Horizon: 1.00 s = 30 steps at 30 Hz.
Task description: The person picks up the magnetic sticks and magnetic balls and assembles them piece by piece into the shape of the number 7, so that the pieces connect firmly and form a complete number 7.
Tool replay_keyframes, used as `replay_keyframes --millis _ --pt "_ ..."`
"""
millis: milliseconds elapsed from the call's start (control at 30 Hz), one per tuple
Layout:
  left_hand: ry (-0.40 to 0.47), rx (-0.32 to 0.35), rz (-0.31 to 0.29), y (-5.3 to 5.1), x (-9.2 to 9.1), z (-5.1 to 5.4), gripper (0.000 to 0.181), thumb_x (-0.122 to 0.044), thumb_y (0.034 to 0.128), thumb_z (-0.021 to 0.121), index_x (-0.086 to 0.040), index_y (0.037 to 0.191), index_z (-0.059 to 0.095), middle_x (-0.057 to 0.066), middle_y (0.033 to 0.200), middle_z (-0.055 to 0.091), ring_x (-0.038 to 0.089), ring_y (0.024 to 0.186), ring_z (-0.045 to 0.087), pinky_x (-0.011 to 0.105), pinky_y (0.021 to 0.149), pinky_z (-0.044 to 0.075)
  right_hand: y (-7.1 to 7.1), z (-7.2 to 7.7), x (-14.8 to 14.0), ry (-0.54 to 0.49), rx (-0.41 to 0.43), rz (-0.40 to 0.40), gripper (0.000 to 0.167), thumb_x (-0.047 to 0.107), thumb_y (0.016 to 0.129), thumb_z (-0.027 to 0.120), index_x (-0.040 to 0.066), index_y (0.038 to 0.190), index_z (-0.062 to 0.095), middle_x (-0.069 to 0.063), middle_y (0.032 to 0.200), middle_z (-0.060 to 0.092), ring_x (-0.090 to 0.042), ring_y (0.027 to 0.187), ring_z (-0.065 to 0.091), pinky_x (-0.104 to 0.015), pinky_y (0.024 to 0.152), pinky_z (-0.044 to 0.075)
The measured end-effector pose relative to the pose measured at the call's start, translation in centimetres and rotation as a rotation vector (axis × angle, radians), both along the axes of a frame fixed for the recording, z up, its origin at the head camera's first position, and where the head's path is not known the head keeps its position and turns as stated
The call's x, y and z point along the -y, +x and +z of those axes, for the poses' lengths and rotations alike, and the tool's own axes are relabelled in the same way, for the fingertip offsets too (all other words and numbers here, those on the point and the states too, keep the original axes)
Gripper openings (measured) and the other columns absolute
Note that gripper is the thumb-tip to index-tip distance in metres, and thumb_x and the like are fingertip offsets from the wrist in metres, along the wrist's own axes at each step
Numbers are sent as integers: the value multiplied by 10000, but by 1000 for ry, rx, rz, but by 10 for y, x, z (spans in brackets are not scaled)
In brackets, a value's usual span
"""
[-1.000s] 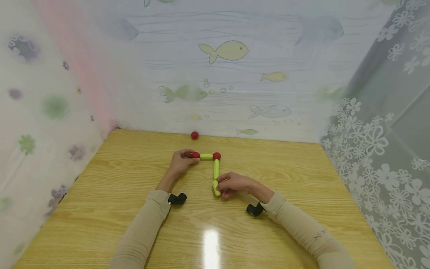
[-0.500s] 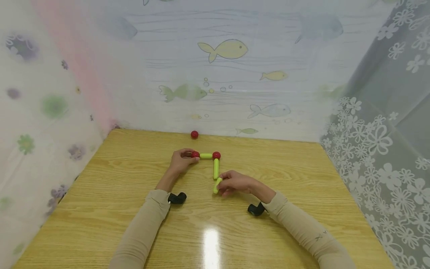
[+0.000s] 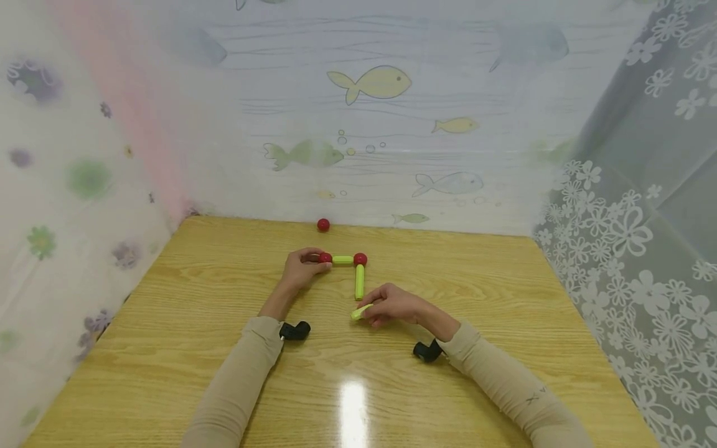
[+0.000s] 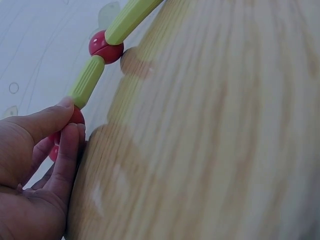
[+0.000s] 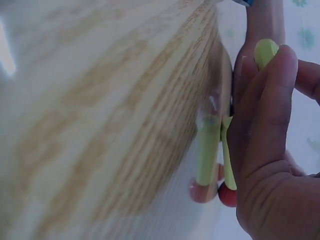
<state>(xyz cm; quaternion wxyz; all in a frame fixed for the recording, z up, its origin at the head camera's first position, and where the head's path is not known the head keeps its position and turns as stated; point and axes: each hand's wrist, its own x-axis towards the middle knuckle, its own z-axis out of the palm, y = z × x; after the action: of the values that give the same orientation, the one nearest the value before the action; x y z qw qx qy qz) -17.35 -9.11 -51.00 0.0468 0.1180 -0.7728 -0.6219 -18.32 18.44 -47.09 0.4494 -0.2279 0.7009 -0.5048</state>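
In the head view, my left hand (image 3: 304, 267) pinches a red ball (image 3: 325, 257) at the left end of an L-shaped chain. A short yellow-green rod (image 3: 343, 259) joins it to a second red ball (image 3: 360, 259), from which another yellow-green rod (image 3: 360, 283) runs toward me. The left wrist view shows thumb and fingers round the red ball (image 4: 76, 116). My right hand (image 3: 392, 304) pinches a loose yellow-green rod (image 3: 360, 312) just below the chain's free end, apart from it. In the right wrist view this rod's tip (image 5: 266, 51) shows beyond the fingers.
One more red ball (image 3: 323, 225) lies at the back edge of the wooden table (image 3: 224, 373). Patterned curtains (image 3: 370, 124) enclose the back and both sides. Black wrist cameras (image 3: 295, 330) sit under both sleeves.
My right hand has turned its rod from pointing along the chain to lying slantwise, its free end now toward the left. The left hand and the chain stay in place.
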Motion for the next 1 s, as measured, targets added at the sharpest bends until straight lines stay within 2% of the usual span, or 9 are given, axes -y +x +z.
replay_keyframes --millis 200,400,733,1000 --pt "10 0 -2 0 0 -2 405 -132 876 823 -28 1238 674 198 1230 684 300 1093 670 307 890 530 2 1 -1 22 -35 34 281 73 986 647 -57 1234 672 -98 1019 763 -104 725 665 -233 673 581" --pt "9 -5 -3 0 1 -1 406 -141 875 826 -26 1235 676 197 1228 684 289 1091 669 290 883 533 3 2 -1 24 -73 70 312 111 1027 593 -35 1293 666 -94 1031 762 -105 743 652 -225 677 572" --pt "15 -7 -8 0 0 1 383 -141 876 824 -26 1212 681 194 1217 686 277 1073 669 274 868 529 4 1 -2 -25 -13 83 314 88 1041 551 -85 1298 597 -197 1125 744 -118 853 705 -276 790 598" --pt "35 -5 -4 1 0 1 388 -124 869 828 -15 1210 680 199 1208 691 249 1039 685 242 835 536 8 3 -2 -45 46 88 335 166 1095 456 -99 1274 554 -191 1111 747 -119 835 713 -256 763 596"
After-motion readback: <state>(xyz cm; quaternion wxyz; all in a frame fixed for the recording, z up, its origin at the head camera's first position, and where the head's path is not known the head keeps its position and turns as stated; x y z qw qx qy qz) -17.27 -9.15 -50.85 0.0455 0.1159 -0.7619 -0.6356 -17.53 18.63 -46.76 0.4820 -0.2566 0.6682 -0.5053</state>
